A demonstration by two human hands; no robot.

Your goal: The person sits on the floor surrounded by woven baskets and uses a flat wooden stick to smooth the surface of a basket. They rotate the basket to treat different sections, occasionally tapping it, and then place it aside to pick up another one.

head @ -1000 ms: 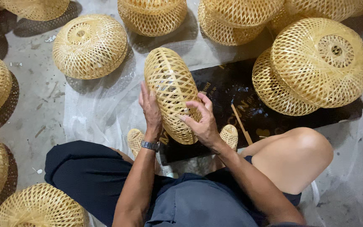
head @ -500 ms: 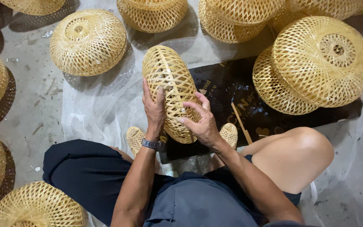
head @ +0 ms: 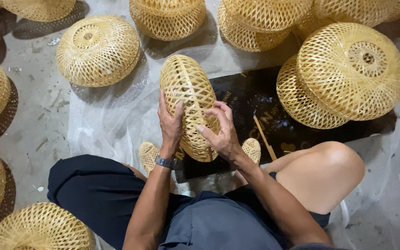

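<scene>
A woven bamboo basket (head: 188, 97), oval and open-latticed, stands on edge in front of me. My left hand (head: 170, 122) grips its left side, fingers spread over the weave; a wristwatch sits on that wrist. My right hand (head: 221, 132) holds its lower right side with fingers curled onto the lattice. Below the hands the basket's bottom end is between two small woven pieces (head: 148, 155), (head: 252, 149). A thin bamboo strip (head: 265, 138) lies on the black sheet (head: 246, 99) just right of my right hand.
Several similar round bamboo baskets lie around: one at upper left (head: 97, 50), a stacked pair at right (head: 350, 71), others along the top and left edges. A translucent plastic sheet (head: 103, 120) covers the concrete floor. My bare knee (head: 334, 169) is at the right.
The held basket has turned slightly in my hands, and my fingers have shifted on its weave. The view has drifted a little.
</scene>
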